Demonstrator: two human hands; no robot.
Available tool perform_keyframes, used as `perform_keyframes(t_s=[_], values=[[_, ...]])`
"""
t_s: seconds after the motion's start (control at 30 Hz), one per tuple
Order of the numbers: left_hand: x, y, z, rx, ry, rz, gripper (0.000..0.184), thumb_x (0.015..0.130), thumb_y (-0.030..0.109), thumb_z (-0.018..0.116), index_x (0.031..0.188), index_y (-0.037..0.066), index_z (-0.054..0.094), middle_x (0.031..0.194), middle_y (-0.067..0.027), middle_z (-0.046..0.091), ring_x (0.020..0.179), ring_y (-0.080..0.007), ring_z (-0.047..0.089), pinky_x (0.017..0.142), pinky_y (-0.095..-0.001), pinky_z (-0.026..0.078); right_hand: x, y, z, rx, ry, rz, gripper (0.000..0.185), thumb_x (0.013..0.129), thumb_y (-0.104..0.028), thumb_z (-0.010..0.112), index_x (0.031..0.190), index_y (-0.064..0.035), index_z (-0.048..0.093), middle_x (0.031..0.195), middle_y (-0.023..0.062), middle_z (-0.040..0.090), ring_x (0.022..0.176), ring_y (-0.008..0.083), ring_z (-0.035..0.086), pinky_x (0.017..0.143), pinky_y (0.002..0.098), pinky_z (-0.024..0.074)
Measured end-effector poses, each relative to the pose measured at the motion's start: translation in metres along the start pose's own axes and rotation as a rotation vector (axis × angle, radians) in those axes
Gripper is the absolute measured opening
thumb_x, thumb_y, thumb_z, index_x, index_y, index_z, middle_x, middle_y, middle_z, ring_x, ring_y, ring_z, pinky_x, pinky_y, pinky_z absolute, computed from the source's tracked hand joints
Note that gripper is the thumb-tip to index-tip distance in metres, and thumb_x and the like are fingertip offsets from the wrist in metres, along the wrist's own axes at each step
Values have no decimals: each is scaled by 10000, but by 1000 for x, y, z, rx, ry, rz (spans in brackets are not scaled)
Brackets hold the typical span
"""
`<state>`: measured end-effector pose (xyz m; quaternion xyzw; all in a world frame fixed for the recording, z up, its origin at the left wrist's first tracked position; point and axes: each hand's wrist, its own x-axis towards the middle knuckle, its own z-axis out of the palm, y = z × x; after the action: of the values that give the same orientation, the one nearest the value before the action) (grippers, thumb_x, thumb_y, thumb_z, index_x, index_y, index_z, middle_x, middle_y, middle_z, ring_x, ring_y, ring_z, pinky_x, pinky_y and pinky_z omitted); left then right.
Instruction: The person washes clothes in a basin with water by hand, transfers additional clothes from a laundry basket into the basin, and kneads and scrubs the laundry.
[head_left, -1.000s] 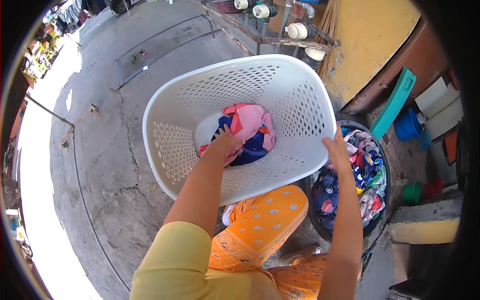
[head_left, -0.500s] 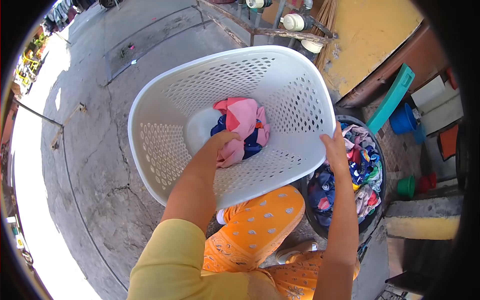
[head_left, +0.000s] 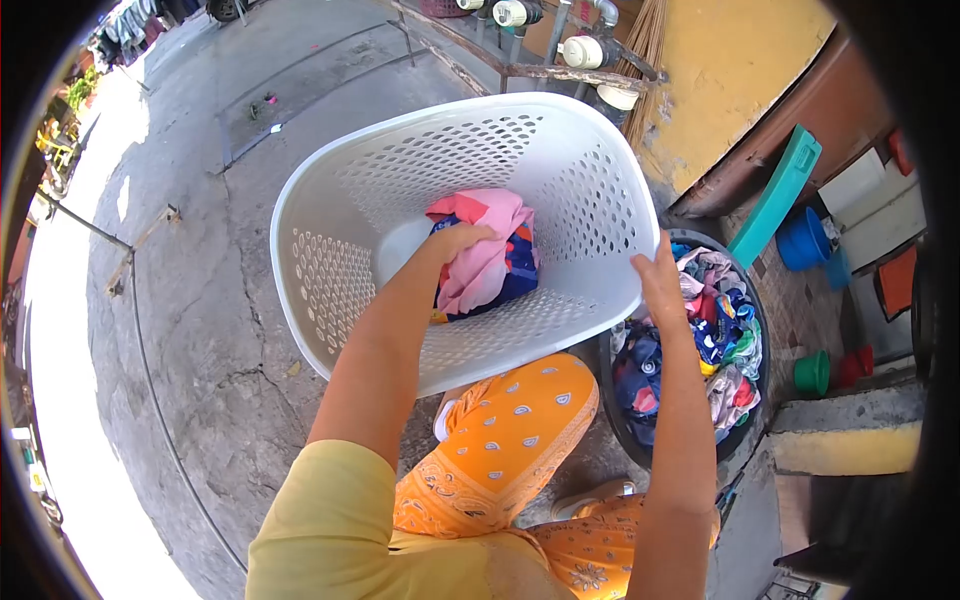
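A white plastic laundry basket (head_left: 590, 190) with perforated sides is tilted so its mouth faces me. Its right rim is in the grip of my right hand (head_left: 657, 275), thumb on the inside. My left hand (head_left: 460, 243) reaches into the basket, its fingers closed on pink cloth that partly hides them. This pink cloth (head_left: 490, 262) lies bunched together with a dark blue patterned cloth (head_left: 522, 265) against the basket's lower wall. Below and right of the basket stands a dark round tub (head_left: 762, 400), heaped with crumpled multicoloured clothes (head_left: 735, 330).
A teal plastic piece (head_left: 775, 195) leans beside the tub. Blue (head_left: 803, 240) and green (head_left: 812, 372) containers stand at the right. Water meters (head_left: 585, 52) and pipes run behind a rusty rail at the top. Cracked concrete ground (head_left: 190, 330) spreads to the left.
My left hand has moved up and slightly right with the pink cloth, and more blue patterned cloth shows. The basket has shifted slightly. My right hand stays at its rim.
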<state>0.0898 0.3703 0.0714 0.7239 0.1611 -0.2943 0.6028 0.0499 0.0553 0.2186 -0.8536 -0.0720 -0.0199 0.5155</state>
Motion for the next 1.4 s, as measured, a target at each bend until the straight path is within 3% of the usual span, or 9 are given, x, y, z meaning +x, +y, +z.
perform_keyframes(t_s=[0.2,0.33,0.53,0.6,0.7,0.87,1.07,1.13,1.4], values=[[-3,-85,21,227,489,-372,1229,494,543,715,1329,-1,-4,1363,-256,-77,1278,-333,66,985,-445,234,-2,0,-2,22,12,19,450,723,-45,461,1156,10,350,1003,198,534,931,270,528,828,313,384],[-28,-72,21,71,486,-398,1263,496,533,725,1321,0,-70,1363,-250,-21,1278,-324,69,955,-462,277,-2,1,-1,122,-5,74,463,724,-27,455,1173,-1,346,1009,168,528,922,238,519,832,296,378],[-23,-88,17,-286,251,-439,1102,531,449,746,1312,19,99,1250,-223,328,1102,-293,398,819,-405,403,-3,0,1,164,-9,60,439,726,-27,455,1152,6,357,1002,157,524,915,224,514,826,293,378],[-70,-55,23,-356,207,-288,1014,567,427,717,1324,97,129,1181,-211,396,998,-322,453,736,-479,398,-4,-2,1,176,-18,67,428,727,-31,455,1143,8,363,999,156,524,911,223,515,821,293,380],[37,-136,-2,-292,21,-142,817,570,395,692,1238,103,322,1099,-186,446,943,-285,471,674,-430,409,-5,-1,2,112,20,42,405,735,-41,461,1127,9,374,991,161,534,903,235,525,811,300,388],[-43,24,19,-17,312,-165,652,574,370,650,1112,33,499,1088,-155,508,927,-260,499,755,-316,387,-3,-5,6,-97,124,-5,371,774,-99,480,1119,4,390,983,186,545,875,284,546,786,324,404],[-89,148,-6,743,303,440,507,559,327,621,892,-53,587,832,-223,586,773,-268,569,663,-336,428,1,-33,27,-126,433,-149,299,844,-201,497,1095,-40,465,1026,180,495,919,329,515,796,366,399],[-106,171,-14,792,455,599,464,581,318,605,841,-66,588,810,-245,586,767,-312,581,685,-356,435,1,-31,34,-403,336,-454,251,835,-203,509,1051,-77,516,1152,179,423,1026,328,450,866,372,358],[-180,230,-11,745,944,896,429,631,313,576,840,-62,573,842,-220,591,799,-322,578,699,-394,451,0,-44,41,-241,-97,-401,454,800,-219,544,1231,-158,415,1348,194,232,1224,330,276,974,353,267]])
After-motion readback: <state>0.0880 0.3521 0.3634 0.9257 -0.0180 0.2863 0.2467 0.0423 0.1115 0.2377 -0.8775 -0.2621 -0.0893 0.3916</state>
